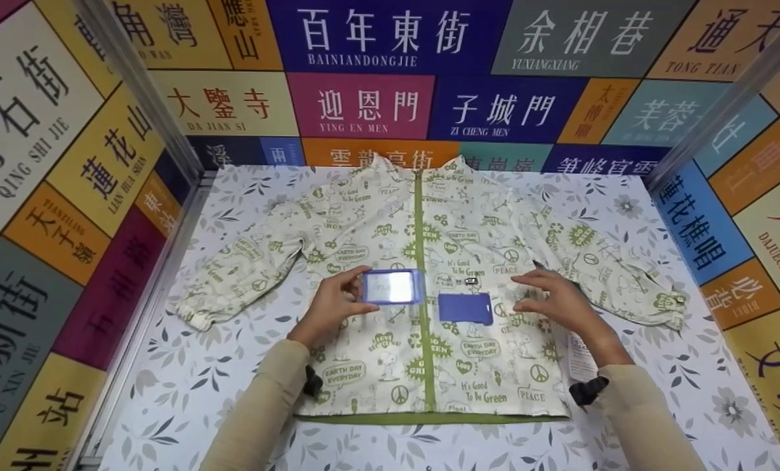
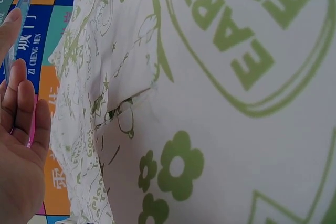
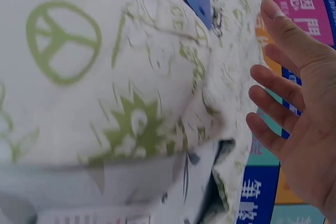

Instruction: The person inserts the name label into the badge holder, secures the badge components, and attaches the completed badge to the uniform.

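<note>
My left hand (image 1: 334,302) pinches a flat card holder (image 1: 393,286) by its left edge, with a clear window and a purple-blue border. In the left wrist view, the clear plate (image 2: 20,22) appears edge-on by the thumb. A flat purple-blue rectangular piece (image 1: 465,309) lies on the jacket (image 1: 380,340), just right of its green zip strip. Beyond that piece sits a small metal clip (image 1: 471,281). My right hand (image 1: 563,304) hovers to the right of the piece, fingers apart and holding nothing; the right wrist view shows its palm (image 3: 310,145).
The white jacket with green print lies spread out, sleeves to both sides, on a table (image 1: 710,405) with a leaf-patterned cover. A white tag (image 1: 582,358) shows at its right edge. Panels with street-name lettering (image 1: 390,98) stand behind and at both sides.
</note>
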A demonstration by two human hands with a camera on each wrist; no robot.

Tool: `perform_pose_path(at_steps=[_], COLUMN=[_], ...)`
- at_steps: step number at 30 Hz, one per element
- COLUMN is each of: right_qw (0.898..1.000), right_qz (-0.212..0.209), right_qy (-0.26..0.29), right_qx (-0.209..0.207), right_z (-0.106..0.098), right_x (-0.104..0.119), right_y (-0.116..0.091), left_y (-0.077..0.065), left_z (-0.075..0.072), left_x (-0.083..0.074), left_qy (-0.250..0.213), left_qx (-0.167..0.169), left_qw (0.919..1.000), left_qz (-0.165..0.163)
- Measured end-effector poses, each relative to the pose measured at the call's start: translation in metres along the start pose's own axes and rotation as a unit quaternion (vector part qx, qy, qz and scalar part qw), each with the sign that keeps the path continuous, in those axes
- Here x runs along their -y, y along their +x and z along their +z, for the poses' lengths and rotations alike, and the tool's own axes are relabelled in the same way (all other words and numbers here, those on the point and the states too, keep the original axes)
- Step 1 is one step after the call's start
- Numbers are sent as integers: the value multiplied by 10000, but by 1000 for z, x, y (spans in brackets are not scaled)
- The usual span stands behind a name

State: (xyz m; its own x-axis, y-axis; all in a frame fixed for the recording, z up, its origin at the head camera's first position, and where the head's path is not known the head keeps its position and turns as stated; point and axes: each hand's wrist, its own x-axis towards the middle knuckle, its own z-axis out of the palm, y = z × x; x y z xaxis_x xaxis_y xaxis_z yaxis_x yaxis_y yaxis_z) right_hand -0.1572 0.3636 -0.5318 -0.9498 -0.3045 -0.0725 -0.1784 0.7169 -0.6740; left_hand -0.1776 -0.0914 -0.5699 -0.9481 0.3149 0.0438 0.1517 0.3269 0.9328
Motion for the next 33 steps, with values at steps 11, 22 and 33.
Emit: perform_pose_path(at_steps=[11, 22, 33], right_qw=[9985, 9940, 9898], right_qz=[374, 890, 1106], right_qy=[-175, -334, -588], right_qx=[-365, -547, -679], right_z=[-29, -35, -27], right_x=[-38, -75, -96], right_y=[-43, -87, -102], left_y=[1, 1, 1], left_z=[3, 5, 6], left_x=[-1, -2, -3], left_qy=[84, 243, 183], left_qx=[-22, 62, 44], left_qw=[10000, 9997, 9998], left_qz=[23, -26, -30])
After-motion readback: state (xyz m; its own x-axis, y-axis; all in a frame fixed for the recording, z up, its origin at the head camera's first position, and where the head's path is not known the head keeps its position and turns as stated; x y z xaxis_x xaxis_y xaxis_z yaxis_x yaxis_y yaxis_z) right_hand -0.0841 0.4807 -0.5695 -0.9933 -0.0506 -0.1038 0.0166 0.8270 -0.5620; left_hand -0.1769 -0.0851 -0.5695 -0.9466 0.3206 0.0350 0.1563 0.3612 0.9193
